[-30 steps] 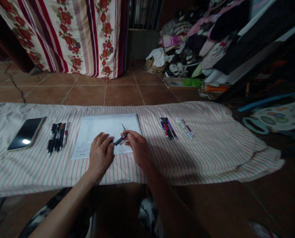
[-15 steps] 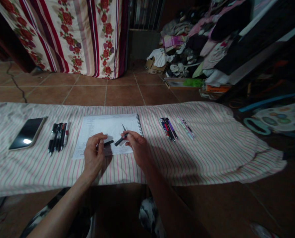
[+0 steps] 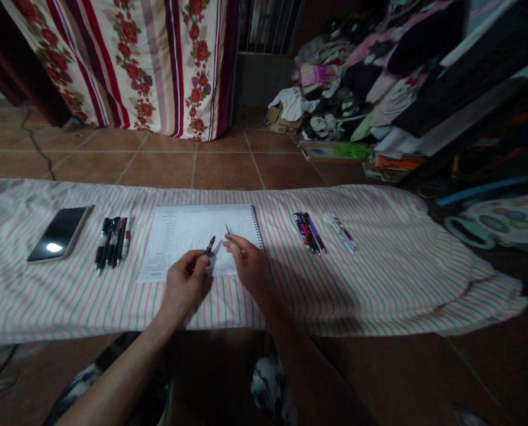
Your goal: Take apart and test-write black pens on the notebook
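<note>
My left hand (image 3: 184,285) is closed round a dark pen barrel (image 3: 208,247) with a reddish end that points up and away. My right hand (image 3: 248,266) pinches a thin pen refill (image 3: 228,229), whose tip rises just right of the barrel. Both hands hover over the near edge of an open spiral notebook (image 3: 188,228) with printed lines. The notebook lies on a pink-striped cloth (image 3: 379,278) spread over a low surface.
A phone (image 3: 60,233) lies at the left with a row of black pens (image 3: 112,241) beside it. Right of the notebook lie coloured pens (image 3: 309,233) and some pale pens (image 3: 342,231). Beyond are a tiled floor, a floral curtain and a clothes pile (image 3: 348,89).
The pen has come apart: my left hand drew away with a dark piece, then came back holding the barrel upright. My right hand now keeps only the thin refill.
</note>
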Demonstrator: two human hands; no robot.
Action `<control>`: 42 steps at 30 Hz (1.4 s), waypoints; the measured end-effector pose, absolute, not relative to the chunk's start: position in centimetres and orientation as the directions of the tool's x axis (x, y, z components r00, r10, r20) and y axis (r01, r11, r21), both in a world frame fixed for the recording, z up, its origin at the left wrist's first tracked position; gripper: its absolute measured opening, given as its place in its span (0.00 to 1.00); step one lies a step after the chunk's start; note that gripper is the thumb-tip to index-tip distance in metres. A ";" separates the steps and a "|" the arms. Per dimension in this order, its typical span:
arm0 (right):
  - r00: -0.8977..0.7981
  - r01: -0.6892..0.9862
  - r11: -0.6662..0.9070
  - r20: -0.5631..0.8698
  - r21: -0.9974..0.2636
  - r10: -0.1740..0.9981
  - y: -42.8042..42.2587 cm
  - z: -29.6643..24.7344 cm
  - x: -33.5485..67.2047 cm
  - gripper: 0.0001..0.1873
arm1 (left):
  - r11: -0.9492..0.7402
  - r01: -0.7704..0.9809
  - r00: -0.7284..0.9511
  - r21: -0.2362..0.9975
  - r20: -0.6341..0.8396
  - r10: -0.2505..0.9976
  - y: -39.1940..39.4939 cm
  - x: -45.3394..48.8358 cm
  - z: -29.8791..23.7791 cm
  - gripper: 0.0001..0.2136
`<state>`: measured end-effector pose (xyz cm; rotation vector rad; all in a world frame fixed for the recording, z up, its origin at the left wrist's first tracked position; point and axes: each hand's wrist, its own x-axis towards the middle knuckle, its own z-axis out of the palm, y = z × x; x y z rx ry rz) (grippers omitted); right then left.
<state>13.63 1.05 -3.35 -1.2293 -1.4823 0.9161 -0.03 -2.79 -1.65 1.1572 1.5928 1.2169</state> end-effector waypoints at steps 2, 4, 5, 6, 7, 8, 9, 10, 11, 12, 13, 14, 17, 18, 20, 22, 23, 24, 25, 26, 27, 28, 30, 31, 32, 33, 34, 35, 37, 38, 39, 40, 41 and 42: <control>-0.042 0.411 0.270 0.278 -0.871 0.960 0.9 -3.5 13.8 0.14 | 0.171 0.017 -0.293 0.985 -0.158 0.943 -2.7 -0.1 -1.5 0.10; -0.068 0.507 0.304 0.315 -0.806 0.947 0.9 -3.6 13.7 0.15 | 0.207 -0.132 -0.291 0.969 -0.237 0.927 -2.6 -0.2 -1.4 0.11; -0.085 0.543 0.319 0.328 -0.776 0.941 0.8 -3.6 13.7 0.15 | 0.217 -0.189 -0.282 0.958 -0.265 0.922 -2.6 -0.3 -1.4 0.11; -0.107 0.573 0.335 0.337 -0.748 0.935 0.8 -3.6 13.6 0.14 | 0.225 -0.233 -0.271 0.946 -0.285 0.919 -2.6 -0.3 -1.4 0.12; -0.132 0.596 0.351 0.343 -0.723 0.930 0.8 -3.6 13.5 0.14 | 0.232 -0.263 -0.259 0.936 -0.300 0.918 -2.7 -0.4 -1.4 0.12; -0.156 0.613 0.365 0.345 -0.701 0.925 0.8 -3.6 13.4 0.14 | 0.239 -0.282 -0.247 0.929 -0.311 0.918 -2.7 -0.4 -1.4 0.13; -0.177 0.628 0.373 0.341 -0.684 0.923 0.8 -3.6 13.3 0.14 | 0.246 -0.292 -0.239 0.924 -0.320 0.917 -2.7 -0.4 -1.4 0.13; -0.191 0.639 0.374 0.333 -0.672 0.923 0.8 -3.6 13.2 0.14 | 0.253 -0.299 -0.233 0.920 -0.327 0.916 -2.7 -0.4 -1.4 0.13; -0.197 0.649 0.372 0.325 -0.664 0.925 0.8 -3.7 13.2 0.14 | 0.257 -0.303 -0.229 0.918 -0.332 0.915 -2.7 -0.4 -1.4 0.13; -0.197 0.656 0.367 0.320 -0.659 0.927 0.7 -3.7 13.2 0.13 | 0.259 -0.306 -0.228 0.916 -0.335 0.914 -2.7 -0.4 -1.4 0.14; -0.191 0.660 0.360 0.316 -0.659 0.929 0.7 -3.8 13.2 0.13 | 0.259 -0.310 -0.229 0.915 -0.336 0.914 -2.6 -0.3 -1.4 0.14; -0.184 0.657 0.356 0.316 -0.665 0.931 0.8 -3.9 13.2 0.13 | 0.261 -0.313 -0.230 0.913 -0.339 0.912 -2.6 -0.2 -1.5 0.14; -0.133 0.599 0.342 0.332 -0.724 0.934 0.9 -4.0 13.3 0.13 | 0.282 -0.312 -0.223 0.907 -0.359 0.906 -2.6 0.0 -1.8 0.15; -0.106 0.567 0.327 0.327 -0.756 0.939 0.9 -3.9 13.4 0.13 | 0.293 -0.306 -0.217 0.906 -0.366 0.905 -2.7 0.1 -1.9 0.15; -0.064 0.480 0.262 0.264 -0.837 0.962 1.0 -3.8 13.4 0.14 | 0.296 -0.269 -0.201 0.917 -0.354 0.913 -2.8 0.3 -2.2 0.14; -0.050 0.376 0.163 0.156 -0.912 0.987 1.1 -3.6 13.3 0.14 | 0.250 -0.161 -0.194 0.955 -0.279 0.940 -2.9 0.4 -2.5 0.13; -0.049 0.322 0.120 0.109 -0.939 0.993 1.1 -3.5 13.2 0.14 | 0.214 -0.079 -0.194 0.974 -0.225 0.955 -2.9 0.4 -2.6 0.12; -0.046 0.272 0.087 0.078 -0.958 0.996 1.2 -3.5 13.2 0.13 | 0.177 0.015 -0.192 0.984 -0.171 0.966 -3.0 0.4 -2.8 0.12; -0.036 0.229 0.067 0.061 -0.971 0.998 1.2 -3.5 13.1 0.12 | 0.145 0.109 -0.192 0.983 -0.122 0.974 -3.0 0.4 -2.9 0.12; -0.023 0.192 0.056 0.053 -0.980 0.998 1.2 -3.5 13.1 0.12 | 0.118 0.193 -0.194 0.974 -0.080 0.978 -3.0 0.5 -3.0 0.12; -0.015 0.162 0.050 0.048 -0.986 0.999 1.3 -3.6 13.0 0.11 | 0.095 0.264 -0.192 0.960 -0.044 0.980 -3.0 0.5 -3.0 0.13; -0.012 0.137 0.046 0.045 -0.989 0.999 1.3 -3.7 13.0 0.10 | 0.070 0.326 -0.187 0.943 -0.009 0.982 -3.0 0.6 -3.1 0.13; -0.008 0.104 0.042 0.042 -0.994 0.999 1.3 -3.9 13.1 0.10 | 0.023 0.423 -0.164 0.906 0.052 0.985 -3.1 0.7 -3.0 0.12; -0.009 0.091 0.041 0.040 -0.995 0.999 1.3 -3.9 13.1 0.10 | 0.005 0.459 -0.152 0.889 0.073 0.986 -3.2 0.8 -2.9 0.12; -0.010 0.079 0.038 0.037 -0.996 0.999 1.3 -3.9 13.2 0.10 | -0.010 0.486 -0.138 0.874 0.088 0.987 -3.2 0.9 -2.8 0.12; -0.013 0.069 0.033 0.032 -0.997 0.999 1.3 -3.8 13.2 0.10 | -0.022 0.504 -0.125 0.863 0.098 0.987 -3.3 1.0 -2.6 0.12; -0.014 0.061 0.026 0.025 -0.998 1.000 1.2 -3.7 13.3 0.10 | -0.032 0.513 -0.116 0.858 0.107 0.987 -3.3 1.1 -2.5 0.11; -0.017 0.056 0.018 0.017 -0.998 1.000 1.2 -3.5 13.3 0.10 | -0.041 0.510 -0.109 0.859 0.111 0.988 -3.4 1.2 -2.4 0.11; -0.010 0.055 0.005 0.004 -0.998 1.000 1.0 -3.1 13.4 0.10 | -0.034 0.453 -0.111 0.891 0.095 0.989 -3.4 1.4 -2.4 0.10; -0.002 0.057 -0.001 -0.001 -0.998 1.000 1.0 -2.9 13.4 0.10 | -0.008 0.383 -0.117 0.924 0.057 0.991 -3.4 1.5 -2.5 0.09; 0.007 0.056 -0.009 -0.008 -0.998 1.000 0.9 -2.7 13.4 0.09 | 0.034 0.279 -0.116 0.960 -0.001 0.993 -3.5 1.7 -2.5 0.09; 0.013 0.050 -0.016 -0.016 -0.999 1.000 0.8 -2.5 13.5 0.09 | 0.086 0.146 -0.097 0.985 -0.072 0.993 -3.5 1.8 -2.6 0.10; 0.013 0.041 -0.022 -0.021 -0.999 1.000 0.7 -2.4 13.5 0.09 | 0.145 0.002 -0.062 0.989 -0.144 0.988 -3.5 1.9 -2.6 0.10; 0.009 0.027 -0.023 -0.022 -0.999 1.000 0.7 -2.3 13.5 0.09 | 0.204 -0.136 -0.018 0.969 -0.209 0.978 -3.5 1.9 -2.6 0.10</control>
